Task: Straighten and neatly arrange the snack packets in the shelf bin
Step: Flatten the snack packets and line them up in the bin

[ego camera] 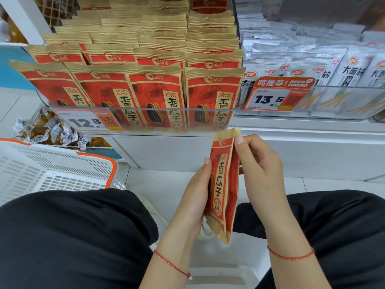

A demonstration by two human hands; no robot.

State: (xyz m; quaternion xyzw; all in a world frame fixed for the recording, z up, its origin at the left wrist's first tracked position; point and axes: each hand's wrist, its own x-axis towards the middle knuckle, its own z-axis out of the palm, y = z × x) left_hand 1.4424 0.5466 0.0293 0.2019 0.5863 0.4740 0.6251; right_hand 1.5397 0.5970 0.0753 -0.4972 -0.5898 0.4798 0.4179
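Both hands pinch one creased paper packet (224, 184) edge-on: left hand (195, 192) grips its lower side, right hand (260, 167) nips the top edge. Its long axis stands upright, just below the front right corner of the clear bin (166, 111), where stiff kraft-and-red packets (133, 88) stand in rows

Forearms bare, no sleeves seen. A thin red braided cord is worn on each wrist: left hand (192, 197) cord carries a small white bead at its knot; right hand (263, 170) cord is plain. Both legs are covered by black trousers (73, 236), fabric smooth, no markings noted
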